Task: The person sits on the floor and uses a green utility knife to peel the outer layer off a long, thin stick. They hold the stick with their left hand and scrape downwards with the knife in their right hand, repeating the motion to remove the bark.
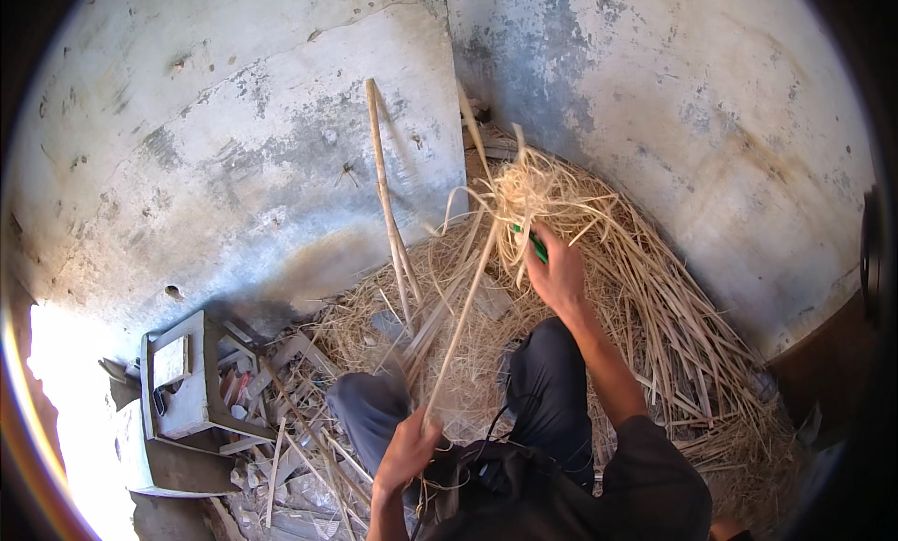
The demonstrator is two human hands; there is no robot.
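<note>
Pale stick (459,328) is slanting up through the middle, running from the left hand (409,447) between 6 and 7 o'clock up toward 1. That hand's grip is wrapping snugly around the lower end. Over at 3, the right hand (559,272) is holding a green tool (539,249) near the stick's far end; can't tell if they're touching. Curly shavings (528,184) are bunching up between 1 and 2, and a boxy stool-like frame (195,387) is sitting around 8.
</note>
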